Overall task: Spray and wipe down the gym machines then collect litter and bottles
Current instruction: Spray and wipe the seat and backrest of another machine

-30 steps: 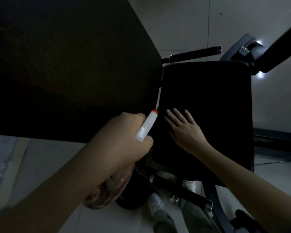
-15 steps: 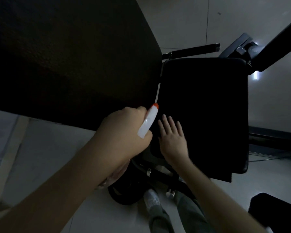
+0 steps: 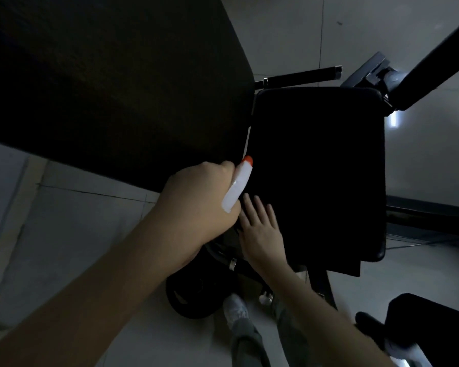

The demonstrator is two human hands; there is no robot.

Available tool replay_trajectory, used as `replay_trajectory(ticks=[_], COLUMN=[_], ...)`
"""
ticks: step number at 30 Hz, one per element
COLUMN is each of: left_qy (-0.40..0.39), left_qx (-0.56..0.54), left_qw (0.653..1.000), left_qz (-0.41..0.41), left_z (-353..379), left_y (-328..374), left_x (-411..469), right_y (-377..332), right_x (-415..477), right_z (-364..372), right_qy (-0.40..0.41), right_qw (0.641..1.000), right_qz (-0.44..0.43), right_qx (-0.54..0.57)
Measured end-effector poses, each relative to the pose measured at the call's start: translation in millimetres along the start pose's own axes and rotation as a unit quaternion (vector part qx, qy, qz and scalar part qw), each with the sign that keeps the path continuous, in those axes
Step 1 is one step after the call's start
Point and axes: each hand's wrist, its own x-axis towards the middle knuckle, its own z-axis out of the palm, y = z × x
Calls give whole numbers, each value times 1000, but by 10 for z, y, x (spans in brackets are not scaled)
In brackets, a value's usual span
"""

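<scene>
Here, left hand point(image 3: 199, 200) grips the spray bottle point(image 3: 237, 185); right hand point(image 3: 260, 230) flat on seat pad point(image 3: 318, 168).

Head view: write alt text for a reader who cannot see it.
The left hand grips a white, orange-tipped spray bottle beside a black gym machine pad, while the right hand lies flat on the pad's near corner, fingers straight. The light is dim.
</scene>
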Motion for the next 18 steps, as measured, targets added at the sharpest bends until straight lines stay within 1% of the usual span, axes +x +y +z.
replay_trajectory(ticks=[3, 5, 8, 10, 12, 13, 15, 18], left_qy=[-3, -4, -5, -6, 1, 5, 4, -8], left_qx=[-17, -21, -28, -13, 10, 23, 53, 81], left_qw=[1000, 1000, 1000, 1000, 1000, 1000, 998, 995], left_qz=[-9, -4, 2, 4, 6, 10, 25, 51], left_z=[-10, -13, -14, 5, 36, 56, 87, 124], left_y=[-9, -24, -35, -28, -16, -1, 29, 63], left_x=[-4, -3, -22, -31, -35, -36, -37, -51], right_y=[190, 409, 617, 536, 315, 205, 117, 406], right_x=[-112, -272, -475, -480, -357, -286, -198, -344], right_z=[-5, -56, -131, -115, -61, -34, -22, -96], right_qy=[-34, -31, -10, -1, 6, 6, -4, -13], right_qw=[996, 994, 997, 999, 999, 999, 1000, 1000], right_qz=[-81, -100, -64, -12, 36, 42, 22, -20], right_qx=[-32, -36, -46, -40, -9, 6, 12, -15])
